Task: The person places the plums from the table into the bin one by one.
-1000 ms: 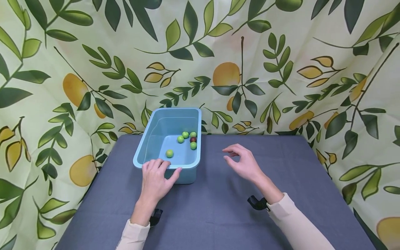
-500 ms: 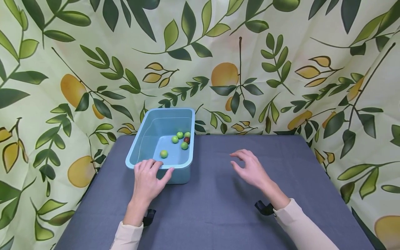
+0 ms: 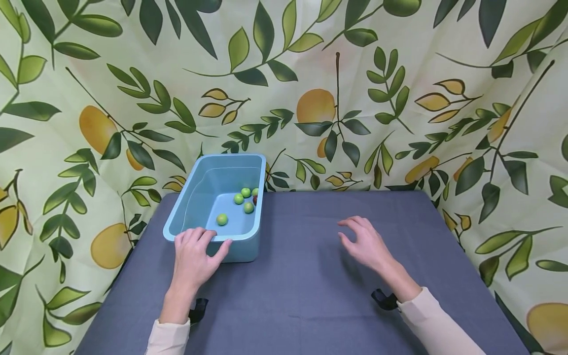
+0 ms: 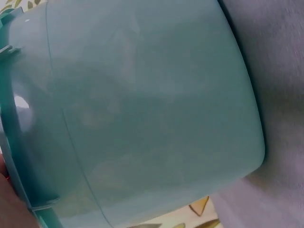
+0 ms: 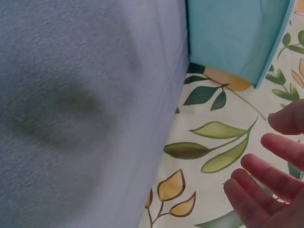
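A light-blue plastic bin [image 3: 253, 236] stands on the left part of the table. On its floor lie several small round green fruits [image 3: 222, 219] and one dark red one [image 3: 255, 199], partly covered by the right wall. My left hand [image 3: 194, 256] holds the near rim, fingers bent over it and thumb at the outer side. The left wrist view is filled by the bin's outer wall [image 4: 152, 109]. To the right, my right hand [image 3: 366, 244] hovers over the table, holding nothing, its fingers [image 5: 266, 175] loosely bent and apart from the thumb.
A dark grey-blue cloth covers the table [image 3: 306, 296]. Behind and at both sides hangs a cream curtain [image 3: 275, 98] printed with leaves and orange fruit; the bin's far end is close to it.
The bin has slid left along the table together with my left hand. My right hand has moved right and slightly toward me. The dark red fruit is more covered by the wall.
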The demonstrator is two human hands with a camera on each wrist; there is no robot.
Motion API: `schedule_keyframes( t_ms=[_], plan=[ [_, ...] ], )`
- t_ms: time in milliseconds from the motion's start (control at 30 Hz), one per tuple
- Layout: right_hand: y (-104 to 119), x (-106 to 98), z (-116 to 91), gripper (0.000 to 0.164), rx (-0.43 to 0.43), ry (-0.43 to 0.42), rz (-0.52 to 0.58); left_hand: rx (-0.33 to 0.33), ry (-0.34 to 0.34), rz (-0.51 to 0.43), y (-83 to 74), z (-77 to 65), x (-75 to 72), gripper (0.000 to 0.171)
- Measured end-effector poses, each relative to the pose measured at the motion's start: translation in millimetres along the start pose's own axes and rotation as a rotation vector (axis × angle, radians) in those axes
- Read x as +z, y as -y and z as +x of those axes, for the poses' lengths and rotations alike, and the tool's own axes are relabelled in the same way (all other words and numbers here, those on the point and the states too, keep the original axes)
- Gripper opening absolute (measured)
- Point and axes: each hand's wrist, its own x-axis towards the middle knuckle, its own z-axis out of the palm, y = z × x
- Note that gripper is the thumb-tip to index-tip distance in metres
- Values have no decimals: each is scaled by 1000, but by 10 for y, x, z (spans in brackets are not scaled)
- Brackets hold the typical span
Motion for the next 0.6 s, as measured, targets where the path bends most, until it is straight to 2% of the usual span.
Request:
schedule_keyframes(
  t_ms=[433,600],
  plan=[
    [-165,3,-77,32,-14,-38,-157,-46,32,9,244,-38,-178,48],
    [-192,12,-113,34,-15,-38,-196,-68,26,23,266,-62,-210,50]
  ],
)
